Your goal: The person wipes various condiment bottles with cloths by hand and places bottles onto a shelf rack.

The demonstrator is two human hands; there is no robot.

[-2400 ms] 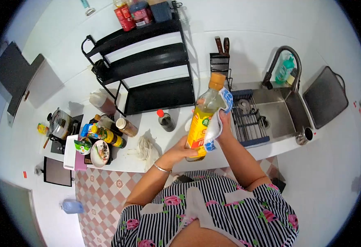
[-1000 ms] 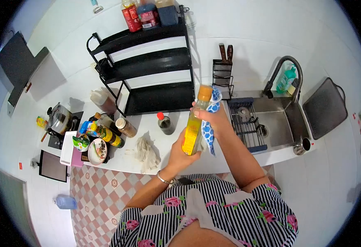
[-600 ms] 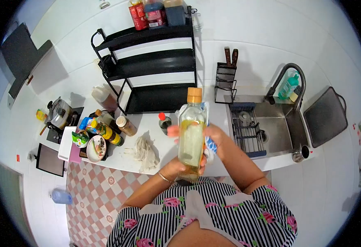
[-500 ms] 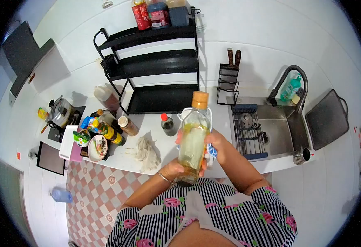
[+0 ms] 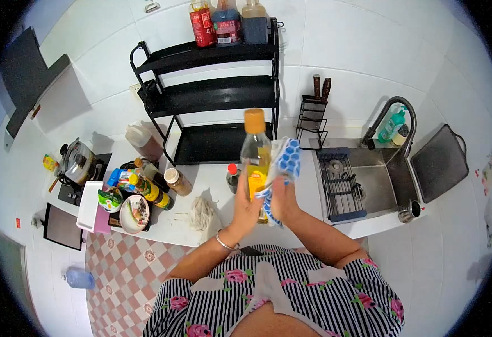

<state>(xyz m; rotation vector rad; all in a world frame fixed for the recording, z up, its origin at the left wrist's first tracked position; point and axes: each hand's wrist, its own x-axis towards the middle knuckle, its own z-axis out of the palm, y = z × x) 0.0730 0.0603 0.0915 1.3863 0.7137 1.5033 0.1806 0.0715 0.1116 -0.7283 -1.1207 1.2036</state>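
My left hand (image 5: 246, 211) is wrapped round the lower part of a clear oil bottle (image 5: 256, 153) with an orange cap and a yellow label. The bottle stands upright in front of me, above the counter edge. In my right hand (image 5: 283, 203) is a blue-and-white patterned cloth (image 5: 286, 159), pressed against the bottle's right side. Part of the cloth hangs below the fingers. Behind my left hand stands a small dark bottle with a red cap (image 5: 233, 181), partly hidden. A crumpled whitish rag (image 5: 202, 215) lies on the counter to the left.
Behind the counter rises a black three-tier rack (image 5: 212, 96), with several bottles on top. A knife holder (image 5: 312, 121) and a sink (image 5: 378, 174) with a drain basket are at right. Bottles, a jar (image 5: 177, 181) and a bowl (image 5: 135, 213) crowd the left, beside a stove pot (image 5: 78, 160).
The oil bottle has turned so its yellow label shows, and it is more upright. My left hand has shifted up along it, and the cloth in my right hand has come up beside it.
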